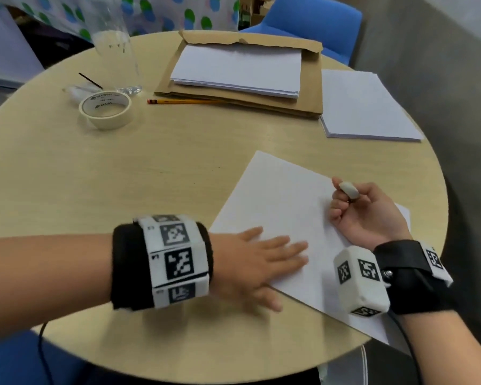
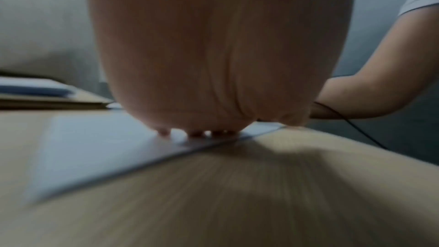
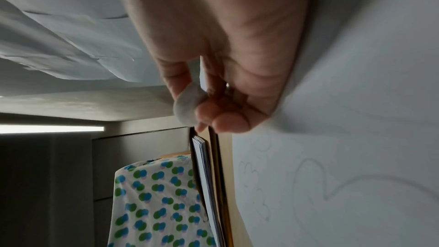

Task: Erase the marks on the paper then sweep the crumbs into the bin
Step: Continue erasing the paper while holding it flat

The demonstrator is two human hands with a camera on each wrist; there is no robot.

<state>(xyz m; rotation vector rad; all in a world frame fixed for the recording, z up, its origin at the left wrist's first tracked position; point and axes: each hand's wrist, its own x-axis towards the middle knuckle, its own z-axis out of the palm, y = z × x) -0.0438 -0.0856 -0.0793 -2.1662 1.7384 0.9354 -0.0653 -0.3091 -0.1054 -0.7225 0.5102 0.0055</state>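
Note:
A white sheet of paper [image 1: 283,201] lies tilted on the round wooden table near its front right edge. Faint pencil marks [image 3: 308,177] show on the paper [image 3: 356,157] in the right wrist view. My left hand [image 1: 264,262] lies flat with straight fingers on the sheet's near left corner; its fingertips [image 2: 197,133] press the paper [image 2: 95,147]. My right hand [image 1: 364,212] rests its side on the sheet and grips a small white eraser [image 1: 349,189] between thumb and curled fingers; the eraser [image 3: 188,102] is lifted off the paper. No bin is in view.
At the back lie a stack of paper on a brown envelope [image 1: 239,70], a second paper stack [image 1: 367,107], a yellow pencil [image 1: 184,101], a roll of tape [image 1: 105,109] and a clear glass [image 1: 113,43]. A blue chair [image 1: 311,23] stands behind the table [image 1: 122,176].

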